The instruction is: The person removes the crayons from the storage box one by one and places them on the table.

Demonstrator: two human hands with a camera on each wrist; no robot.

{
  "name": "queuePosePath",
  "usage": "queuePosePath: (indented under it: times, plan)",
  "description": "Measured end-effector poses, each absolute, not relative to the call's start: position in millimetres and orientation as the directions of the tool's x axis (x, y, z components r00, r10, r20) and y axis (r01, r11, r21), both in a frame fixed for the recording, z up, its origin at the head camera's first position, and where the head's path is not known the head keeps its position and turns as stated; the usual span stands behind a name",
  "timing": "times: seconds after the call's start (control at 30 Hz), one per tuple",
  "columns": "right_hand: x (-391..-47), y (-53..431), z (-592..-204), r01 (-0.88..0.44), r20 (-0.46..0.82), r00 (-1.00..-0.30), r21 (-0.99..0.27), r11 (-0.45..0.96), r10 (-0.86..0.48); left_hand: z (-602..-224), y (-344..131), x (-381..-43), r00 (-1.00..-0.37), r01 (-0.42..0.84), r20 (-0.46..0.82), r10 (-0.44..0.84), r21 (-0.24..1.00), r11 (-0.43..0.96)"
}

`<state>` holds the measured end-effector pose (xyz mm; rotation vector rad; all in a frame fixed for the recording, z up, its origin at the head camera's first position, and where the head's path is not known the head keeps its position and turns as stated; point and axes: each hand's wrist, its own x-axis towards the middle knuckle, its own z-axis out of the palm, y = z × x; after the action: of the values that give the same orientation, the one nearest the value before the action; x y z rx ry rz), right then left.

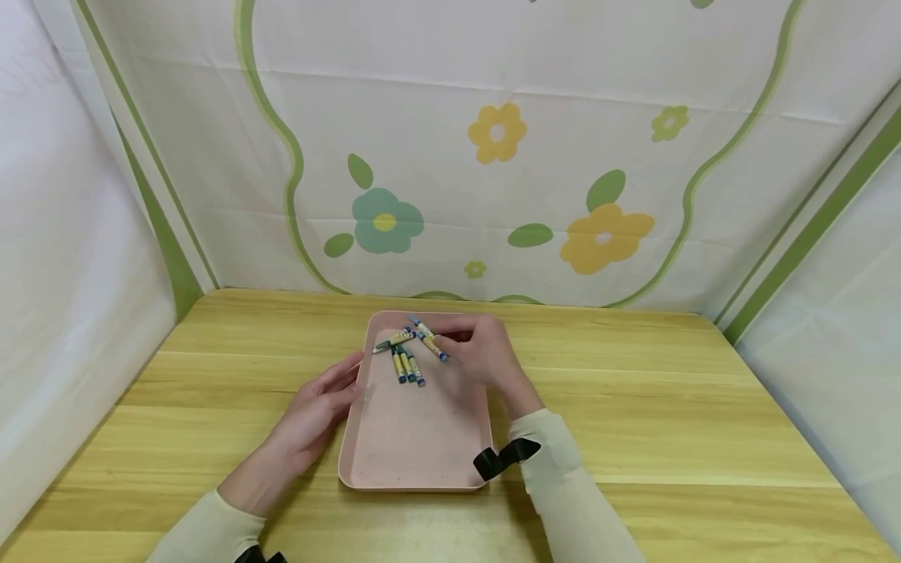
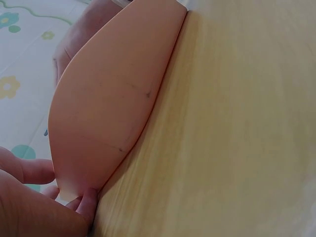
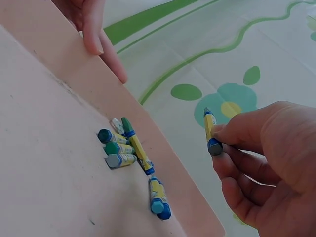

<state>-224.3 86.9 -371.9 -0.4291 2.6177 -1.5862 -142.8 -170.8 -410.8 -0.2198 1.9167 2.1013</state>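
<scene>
A pink tray (image 1: pixel 422 438) lies on the wooden table. My left hand (image 1: pixel 317 410) grips its left side, the thumb over the rim and other fingers against the outer wall in the right wrist view. Above the tray's far part, my right hand (image 1: pixel 486 352) pinches a crayon (image 3: pixel 210 128) with a yellow wrapper and greyish tip between thumb and fingers. Several crayons lie on the tray's far left: three side by side (image 1: pixel 407 365), a green one (image 1: pixel 396 339) across their ends, and a light blue crayon (image 3: pixel 156 195) beside a darker blue one (image 3: pixel 165 210).
The wooden table (image 1: pixel 633 422) stretches out on both sides of the tray. Behind it hangs a white cloth (image 1: pixel 436 156) printed with flowers and green lines, with further cloth panels at left and right. Small dark marks show on the tray.
</scene>
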Motion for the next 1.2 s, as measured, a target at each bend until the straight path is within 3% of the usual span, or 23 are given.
queuePosePath:
  times: [0.17, 0.7, 1.2]
  plan:
    - [-225.1, 98.6, -367.7, -0.162, 0.072, -0.975, -0.876, 0.454, -0.209, -410.3, -170.0, -142.3, -0.945, -0.316, -0.309, 0.107, 0.946, -0.068]
    - [-241.1, 142.5, -375.3, -0.212, 0.200, -0.977, -0.855, 0.474, -0.077, -412.3, -169.6, -141.9, -0.943, -0.325, -0.319, 0.100, 0.944, -0.055]
    - [-248.2, 177.9, -376.9, -0.129, 0.167, -0.985, -0.867, 0.480, 0.036, -412.7, -170.8, -141.7, -0.944, -0.317, -0.309, 0.113, 0.946, -0.062]
